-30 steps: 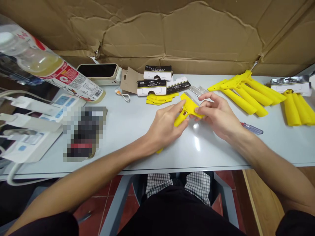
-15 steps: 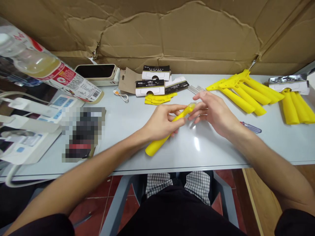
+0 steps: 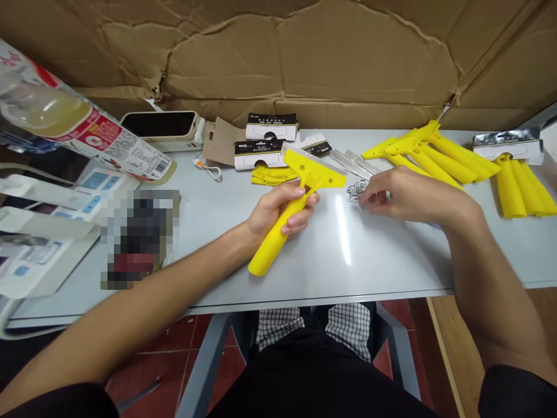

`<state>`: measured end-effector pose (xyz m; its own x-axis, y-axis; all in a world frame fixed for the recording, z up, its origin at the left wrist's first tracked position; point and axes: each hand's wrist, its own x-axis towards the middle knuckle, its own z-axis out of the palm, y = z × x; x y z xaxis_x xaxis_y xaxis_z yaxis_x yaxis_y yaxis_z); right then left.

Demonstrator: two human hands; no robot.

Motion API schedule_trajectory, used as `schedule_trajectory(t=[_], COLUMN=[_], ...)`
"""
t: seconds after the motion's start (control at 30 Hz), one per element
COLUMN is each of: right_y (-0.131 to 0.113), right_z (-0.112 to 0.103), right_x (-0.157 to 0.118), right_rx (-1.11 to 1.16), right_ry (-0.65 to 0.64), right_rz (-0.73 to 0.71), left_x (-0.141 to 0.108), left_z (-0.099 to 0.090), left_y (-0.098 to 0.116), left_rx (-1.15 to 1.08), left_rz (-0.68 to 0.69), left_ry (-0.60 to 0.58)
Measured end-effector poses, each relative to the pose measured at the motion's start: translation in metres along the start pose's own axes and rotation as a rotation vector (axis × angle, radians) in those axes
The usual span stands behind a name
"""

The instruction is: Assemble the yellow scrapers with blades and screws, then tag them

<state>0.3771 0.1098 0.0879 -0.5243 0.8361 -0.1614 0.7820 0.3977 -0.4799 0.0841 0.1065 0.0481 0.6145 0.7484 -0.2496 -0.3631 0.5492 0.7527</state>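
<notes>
My left hand (image 3: 282, 212) is wrapped round the handle of a yellow scraper (image 3: 272, 241), whose wide head with a metal strip along its edge points away from me. To its right, my right hand (image 3: 391, 194) reaches down with bent fingers at a small pile of metal screws and nuts (image 3: 355, 191). Whether its fingertips hold a piece is too small to tell. Behind the pile lie metal blades (image 3: 352, 164). Flat yellow pieces (image 3: 272, 175) rest behind the scraper, beside black-and-white cards (image 3: 259, 154).
More yellow scraper handles (image 3: 452, 162) lie at the back right, and others (image 3: 522, 188) sit under a card at far right. On the left are a bottle (image 3: 104, 136), a power strip (image 3: 39, 261), a phone (image 3: 161, 123) on a box and a pixelated object (image 3: 141, 238).
The scraper has turned in my left hand, so its broad head now faces up. My right hand has left the scraper's head and moved right, down to the screws.
</notes>
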Motion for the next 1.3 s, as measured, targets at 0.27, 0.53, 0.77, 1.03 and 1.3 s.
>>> schedule_trajectory(t=[0.27,0.53,0.77,1.03,1.3], right_y=[0.008,0.0,-0.016,-0.029,-0.036], right_z=[0.008,0.015,0.001,0.011,0.026], right_x=[-0.008,-0.001,-0.001,-0.002,0.008], right_rx=[-0.034,-0.004,-0.043,0.183,0.229], right_ry=[-0.009,0.038,0.139,0.385,0.469], right_rz=[0.045,0.06,-0.073,-0.072,-0.304], left_x=[0.0,0.002,0.001,0.0,-0.002], left_z=[-0.003,-0.003,0.0,0.003,0.002], left_y=[0.0,-0.009,-0.01,-0.012,-0.014], left_rx=[0.055,0.056,0.047,0.092,0.126], left_rz=[-0.002,-0.008,-0.018,-0.024,-0.054], left_ry=[0.027,-0.014,-0.016,-0.022,-0.071])
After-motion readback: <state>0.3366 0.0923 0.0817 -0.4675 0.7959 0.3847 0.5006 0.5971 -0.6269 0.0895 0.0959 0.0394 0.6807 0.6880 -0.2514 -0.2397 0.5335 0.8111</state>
